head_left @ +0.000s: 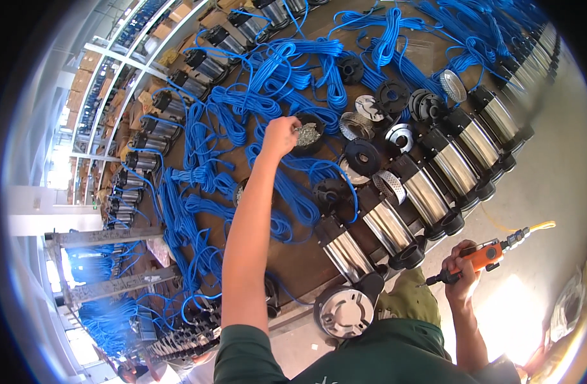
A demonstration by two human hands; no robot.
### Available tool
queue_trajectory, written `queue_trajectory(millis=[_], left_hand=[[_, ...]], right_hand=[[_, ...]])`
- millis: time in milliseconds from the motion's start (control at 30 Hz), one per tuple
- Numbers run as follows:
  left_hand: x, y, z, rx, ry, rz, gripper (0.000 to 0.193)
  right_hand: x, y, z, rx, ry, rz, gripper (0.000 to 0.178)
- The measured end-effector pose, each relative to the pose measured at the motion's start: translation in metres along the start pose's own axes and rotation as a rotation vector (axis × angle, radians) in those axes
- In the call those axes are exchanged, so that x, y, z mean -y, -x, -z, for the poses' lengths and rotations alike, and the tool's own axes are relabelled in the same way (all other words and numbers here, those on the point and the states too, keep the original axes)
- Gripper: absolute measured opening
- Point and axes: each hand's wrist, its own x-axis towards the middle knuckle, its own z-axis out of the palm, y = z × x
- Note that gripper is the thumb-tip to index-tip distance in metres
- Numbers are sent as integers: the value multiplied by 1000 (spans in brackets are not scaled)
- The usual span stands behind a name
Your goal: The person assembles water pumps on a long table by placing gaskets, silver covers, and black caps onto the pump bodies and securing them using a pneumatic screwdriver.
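My left hand [282, 136] reaches over the table to a round black bowl [317, 144] that holds many small silvery screws [308, 134]. Its fingers are pinched together at the bowl's left side; what they hold, if anything, is too small to make out. Off the table's near edge, my right hand [463, 272] grips an orange air screwdriver [484, 256], its black bit end pointing left. A yellow hose [542, 225] is joined to the tool. Closest to my body is a pump with a round, slotted silver end face [346, 312].
Steel-bodied pumps [426, 195] line the table's near edge. Coiled blue cables [268, 67] cover much of the brown tabletop [313, 262]. Black discs [362, 157] and perforated metal strainers [389, 187] lie beyond the pumps. More pumps [206, 66] stand along the far edge, before white shelving [124, 59].
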Motion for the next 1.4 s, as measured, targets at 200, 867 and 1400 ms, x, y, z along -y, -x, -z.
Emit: queue_trajectory(millis=[200, 867, 1400], left_hand=[[6, -51, -52, 400, -385, 88, 26], [12, -9, -12, 30, 1584, 806, 25], [-19, 13, -9, -184, 1054, 724, 18]], right_hand=[[-8, 5, 9, -15, -8, 23, 36], [1, -3, 22, -63, -49, 34, 35], [7, 11, 30, -28, -76, 13, 34]])
